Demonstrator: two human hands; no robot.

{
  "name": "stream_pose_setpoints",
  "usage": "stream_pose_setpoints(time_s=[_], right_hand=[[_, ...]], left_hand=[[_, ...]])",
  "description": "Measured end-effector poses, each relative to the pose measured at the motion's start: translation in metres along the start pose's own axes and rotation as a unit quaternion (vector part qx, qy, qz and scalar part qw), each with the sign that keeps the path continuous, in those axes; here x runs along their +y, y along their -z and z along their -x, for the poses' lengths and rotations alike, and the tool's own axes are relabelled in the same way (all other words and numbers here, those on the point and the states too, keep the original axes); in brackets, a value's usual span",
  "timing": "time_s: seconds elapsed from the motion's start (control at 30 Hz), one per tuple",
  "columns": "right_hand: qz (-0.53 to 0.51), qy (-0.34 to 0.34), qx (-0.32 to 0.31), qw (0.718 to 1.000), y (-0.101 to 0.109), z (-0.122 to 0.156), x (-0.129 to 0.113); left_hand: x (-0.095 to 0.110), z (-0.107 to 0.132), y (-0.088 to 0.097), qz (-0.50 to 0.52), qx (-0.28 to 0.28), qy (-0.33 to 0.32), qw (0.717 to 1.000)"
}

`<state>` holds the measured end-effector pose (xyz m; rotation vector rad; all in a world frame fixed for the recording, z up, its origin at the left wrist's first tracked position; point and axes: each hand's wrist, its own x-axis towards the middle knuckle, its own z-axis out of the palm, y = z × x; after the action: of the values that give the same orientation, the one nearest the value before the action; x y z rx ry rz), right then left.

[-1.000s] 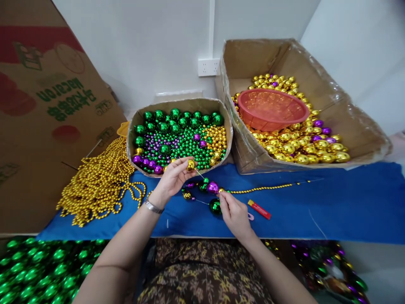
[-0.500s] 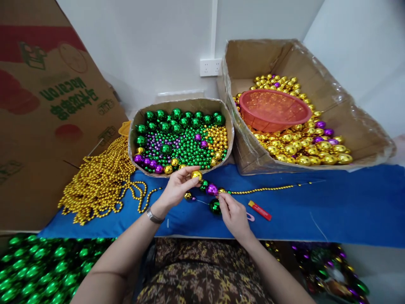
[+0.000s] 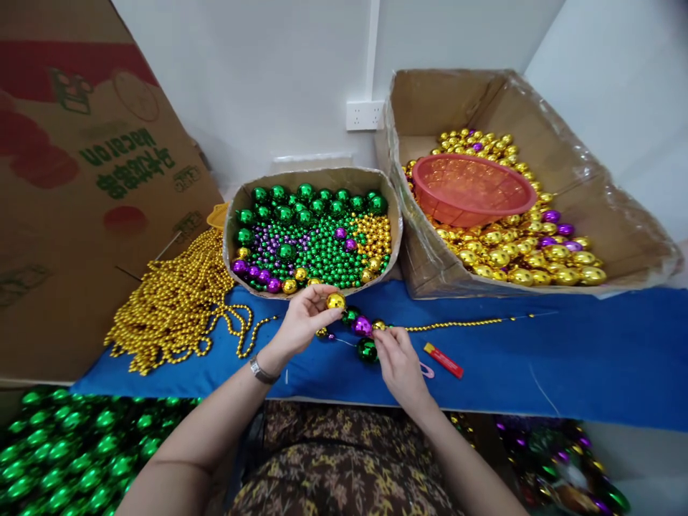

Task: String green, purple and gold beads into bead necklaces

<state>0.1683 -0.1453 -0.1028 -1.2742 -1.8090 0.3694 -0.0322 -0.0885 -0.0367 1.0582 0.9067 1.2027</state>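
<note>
My left hand (image 3: 302,319) pinches a large shiny gold bead (image 3: 336,301) between thumb and fingertips. To its right, in a row, come a green bead (image 3: 351,315), a purple bead (image 3: 362,326) and another gold bead (image 3: 378,325). My right hand (image 3: 398,362) is closed in a pinch beside the purple bead; what its fingertips grip is too small to make out. Below lies a larger green bead (image 3: 368,350), with a thin string running left to a tiny purple bead (image 3: 331,336). A strand of small gold beads (image 3: 462,324) stretches right across the blue cloth.
A cut-down carton (image 3: 398,236) of green, purple and gold beads stands behind my hands. Right of it, a bigger carton (image 3: 634,236) holds gold beads and a red basket (image 3: 473,208). Gold bead strands (image 3: 166,308) are heaped left. A red-and-yellow lighter (image 3: 443,360) and pink clip (image 3: 427,370) lie right.
The whole view has shifted slightly to the right. Both hands keep nearly the same pose, the left one still on the gold bead, and my right fingertips have shifted only a little.
</note>
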Motion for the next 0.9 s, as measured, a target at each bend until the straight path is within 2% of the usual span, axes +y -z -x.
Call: stream_pose_setpoints(time_s=[0.33,0.57,0.73,0.9], right_hand=[[-0.057,-0.05,-0.021,0.997,0.0044,0.0002,-0.0048],[-0.053,-0.035,-0.01,0.998,0.0014,0.0004,-0.0032],[-0.048,-0.031,-0.007,0.998,-0.0001,0.0026,-0.002],[-0.055,-0.037,-0.006,0.998,0.0003,0.0034,-0.0024]], left_hand=[[0.0027,-0.0007,0.0068,0.083,-0.003,0.083,0.993],[0.0045,0.001,0.0092,0.1,-0.023,0.09,0.991],[0.0063,0.0031,0.0058,0.065,-0.033,0.047,0.996],[0.0057,0.0062,0.0033,0.063,-0.04,0.04,0.996]])
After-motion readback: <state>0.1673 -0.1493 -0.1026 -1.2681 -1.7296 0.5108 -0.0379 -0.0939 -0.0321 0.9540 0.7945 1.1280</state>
